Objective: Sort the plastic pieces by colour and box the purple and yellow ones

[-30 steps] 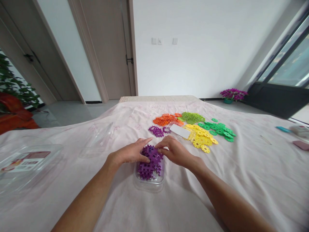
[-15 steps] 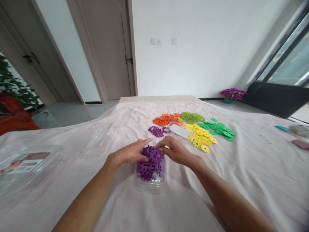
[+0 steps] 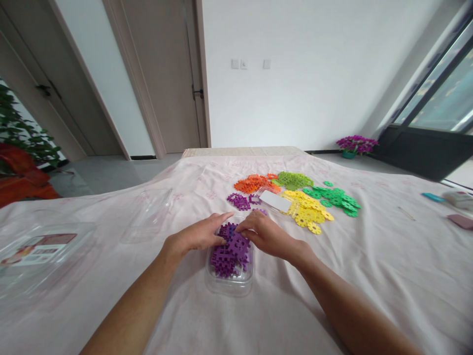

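Observation:
In front of me a clear plastic container (image 3: 229, 287) holds a heap of purple interlocking plastic pieces (image 3: 223, 261). My left hand (image 3: 201, 232) rests at its far left side, thumb over the pieces and index finger stretched toward the far rim, the two well apart. The left hand's other fingers are hidden. At the far right side my right hand (image 3: 264, 231) has its fingers bent together on the edge of a flat square purple piece (image 3: 239, 245), which lies on top of the heap. More purple pieces (image 3: 239, 201) lie on the cloth just beyond the container.
Orange pieces (image 3: 254, 184), lime-green pieces (image 3: 294, 179), green pieces (image 3: 338, 198) and yellow pieces (image 3: 308, 207) lie in piles beyond my hands. A clear box with a white label (image 3: 275, 201) sits among them. Clear plastic lids (image 3: 148, 217) and a labelled tub (image 3: 79, 230) are at left.
The square purple piece under my right fingers has turned and shifted slightly nearer to me. My right hand has moved a little to the left; my left hand stays almost in place.

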